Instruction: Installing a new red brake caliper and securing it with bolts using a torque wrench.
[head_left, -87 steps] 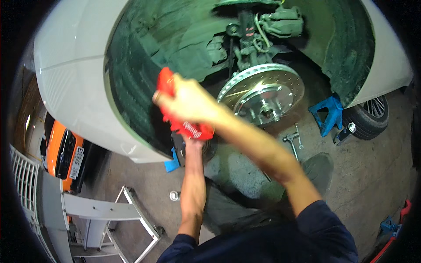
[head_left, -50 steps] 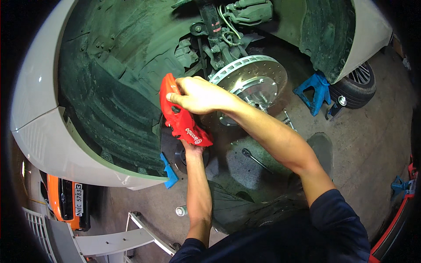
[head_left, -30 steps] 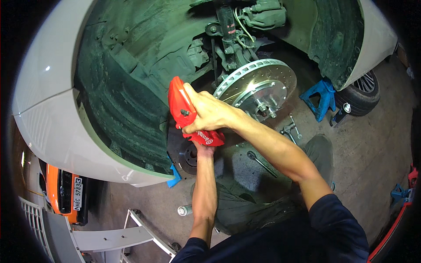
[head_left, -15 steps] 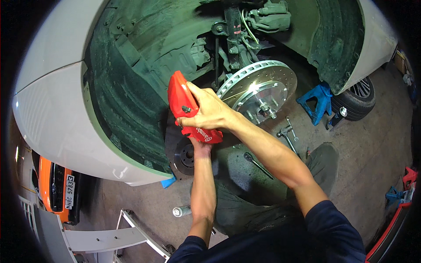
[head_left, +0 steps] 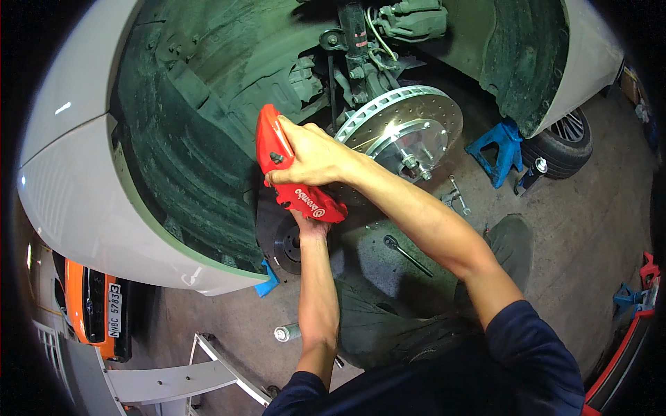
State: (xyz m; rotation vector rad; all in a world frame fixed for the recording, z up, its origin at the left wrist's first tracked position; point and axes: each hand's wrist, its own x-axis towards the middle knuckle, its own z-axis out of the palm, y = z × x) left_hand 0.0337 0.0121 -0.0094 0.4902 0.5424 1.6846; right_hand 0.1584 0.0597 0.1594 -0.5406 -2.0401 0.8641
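Observation:
A red brake caliper (head_left: 305, 200) is held tilted, left of the hub. My right hand (head_left: 316, 156) is closed round its upper part, thumb across the near face and fingers on the far side. From below, my left hand (head_left: 313, 225) supports the lower end; most of its fingers are hidden behind the caliper. Just right of the caliper, a drilled brake disc (head_left: 433, 114) sits on the wheel hub, studs showing through its silver centre. The disc and caliper are apart. Behind the disc stands the dark suspension strut (head_left: 357, 41).
A ratchet (head_left: 409, 256) and a wrench (head_left: 458, 194) lie on the floor beside a dark disc (head_left: 288, 246). A blue jack stand (head_left: 496, 152), a spray can (head_left: 533, 175) and a wheel (head_left: 565, 142) are at the right. The white fender (head_left: 76, 187) curves along the left.
The caliper and both hands have shifted slightly left and up in view, along with the disc and wheel well. Both hands keep their hold on the caliper.

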